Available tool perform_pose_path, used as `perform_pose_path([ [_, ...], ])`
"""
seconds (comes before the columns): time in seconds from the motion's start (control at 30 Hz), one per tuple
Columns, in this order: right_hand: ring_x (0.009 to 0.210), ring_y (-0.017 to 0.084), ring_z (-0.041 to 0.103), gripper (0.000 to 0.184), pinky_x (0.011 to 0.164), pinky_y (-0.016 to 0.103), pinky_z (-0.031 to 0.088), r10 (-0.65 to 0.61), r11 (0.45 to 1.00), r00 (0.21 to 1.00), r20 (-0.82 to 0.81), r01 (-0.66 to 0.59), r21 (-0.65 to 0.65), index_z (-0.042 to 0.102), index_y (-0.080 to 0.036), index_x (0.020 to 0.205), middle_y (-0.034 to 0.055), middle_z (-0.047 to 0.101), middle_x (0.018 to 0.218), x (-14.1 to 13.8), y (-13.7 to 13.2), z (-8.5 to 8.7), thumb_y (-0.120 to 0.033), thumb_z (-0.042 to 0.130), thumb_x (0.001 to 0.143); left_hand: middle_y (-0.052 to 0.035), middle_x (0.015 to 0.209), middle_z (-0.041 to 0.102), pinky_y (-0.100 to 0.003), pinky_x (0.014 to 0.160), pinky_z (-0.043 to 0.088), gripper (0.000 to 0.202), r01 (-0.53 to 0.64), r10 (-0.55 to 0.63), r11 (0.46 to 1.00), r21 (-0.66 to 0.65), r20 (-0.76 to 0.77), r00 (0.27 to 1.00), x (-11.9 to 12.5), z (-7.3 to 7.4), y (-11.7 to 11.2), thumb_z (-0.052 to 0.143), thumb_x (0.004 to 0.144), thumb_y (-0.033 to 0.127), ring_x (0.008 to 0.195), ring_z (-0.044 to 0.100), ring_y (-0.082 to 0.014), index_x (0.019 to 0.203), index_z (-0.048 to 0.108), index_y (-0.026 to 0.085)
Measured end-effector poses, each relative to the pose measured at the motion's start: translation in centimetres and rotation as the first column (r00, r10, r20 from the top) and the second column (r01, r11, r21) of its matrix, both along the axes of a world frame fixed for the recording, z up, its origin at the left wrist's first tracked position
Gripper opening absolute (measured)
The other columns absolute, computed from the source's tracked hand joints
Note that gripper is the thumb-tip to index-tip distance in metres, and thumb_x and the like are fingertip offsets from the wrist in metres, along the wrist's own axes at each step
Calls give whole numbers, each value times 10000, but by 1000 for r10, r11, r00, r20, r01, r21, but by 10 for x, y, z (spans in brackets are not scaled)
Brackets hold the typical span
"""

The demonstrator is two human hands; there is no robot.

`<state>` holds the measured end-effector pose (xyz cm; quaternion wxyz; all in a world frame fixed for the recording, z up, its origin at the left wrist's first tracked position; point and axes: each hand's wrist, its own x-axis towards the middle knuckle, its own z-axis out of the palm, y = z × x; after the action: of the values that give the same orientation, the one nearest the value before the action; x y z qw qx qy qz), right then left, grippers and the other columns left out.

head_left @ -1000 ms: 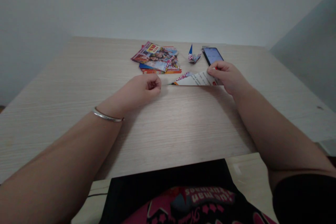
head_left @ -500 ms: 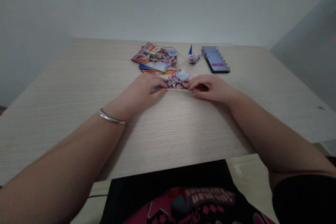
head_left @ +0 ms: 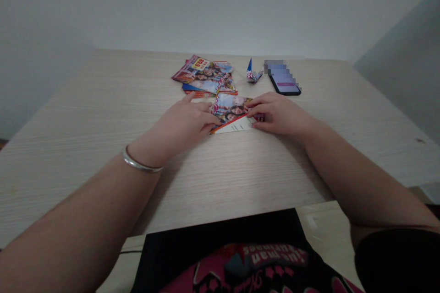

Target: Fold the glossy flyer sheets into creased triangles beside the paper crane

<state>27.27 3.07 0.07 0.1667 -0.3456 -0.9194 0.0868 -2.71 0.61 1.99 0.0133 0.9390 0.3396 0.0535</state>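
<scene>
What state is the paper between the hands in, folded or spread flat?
Folded: the paper shows a printed layer over a white layer at its near edge. Left hand presses it, right hand pinches it, on the table.

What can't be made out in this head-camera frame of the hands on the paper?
Head view only.
1. Phone screen: blurred into blocks.
2. Folded paper: both ends covered by the left hand and right hand; pinched or merely pressed, cannot tell.
3. Print on the paper stack: too small to read.
4. Small folded figure beside the phone: too small to tell its shape.
</scene>
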Motion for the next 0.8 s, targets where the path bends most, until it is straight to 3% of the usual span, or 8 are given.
perform_pose_path([
  [0.13,1095,314,697,249,962,473,525,-121,991,990,71,117,61,838,-227,1096,129,778,1186,-3,-3,1,-291,689,908,-63,917,749,-599,1182,329,345,50,-51,998,27,40,998,1,-2,-2,537,940,157,1039,669,-278,1038,838,294],
  [0.23,1087,308,706,295,948,459,527,-153,987,982,108,146,72,828,-232,1159,118,788,1203,-6,-7,3,-346,676,934,-93,993,738,-589,1127,374,335,50,-53,998,47,67,996,1,-5,0,541,969,197,1010,660,-288,1050,849,300],
  [0.37,1195,354,691,423,1052,522,498,-166,984,977,134,155,90,797,-187,1246,145,766,1316,-11,-12,4,-460,678,944,-104,1141,769,-451,1040,466,309,90,-86,995,-47,82,993,4,-5,-1,529,996,208,1078,687,-274,1106,817,225],
  [0.5,1343,374,614,551,1170,559,428,-156,986,978,138,146,76,723,-151,1377,174,679,1463,-13,-10,-2,-491,680,946,-88,1103,798,-382,948,516,304,13,-7,992,-122,51,999,9,1,-6,526,987,201,981,727,-251,1159,776,178],
  [0.6,1395,371,566,588,1193,560,416,-159,986,981,113,154,57,685,-199,1433,155,611,1544,-15,-6,-9,-491,718,923,-98,1190,795,-398,1042,506,324,66,-59,991,-118,60,996,9,1,-9,517,1010,211,1092,724,-264,1198,778,170],
  [0.7,1320,357,603,521,1149,529,459,-174,983,983,64,170,68,725,-203,1370,164,650,1461,-19,-5,-12,-439,749,905,-91,1267,781,-425,1103,489,345,132,-124,985,-109,73,990,8,-2,-9,493,1043,231,1170,707,-272,1207,794,189],
  [0.8,1161,329,662,351,1054,495,504,-182,981,983,26,180,72,794,-197,1204,151,735,1233,-26,-6,-11,-367,754,900,-80,1271,780,-429,1079,506,343,145,-138,982,-121,70,988,8,-2,-9,494,1051,237,1144,716,-264,1198,803,214],
])
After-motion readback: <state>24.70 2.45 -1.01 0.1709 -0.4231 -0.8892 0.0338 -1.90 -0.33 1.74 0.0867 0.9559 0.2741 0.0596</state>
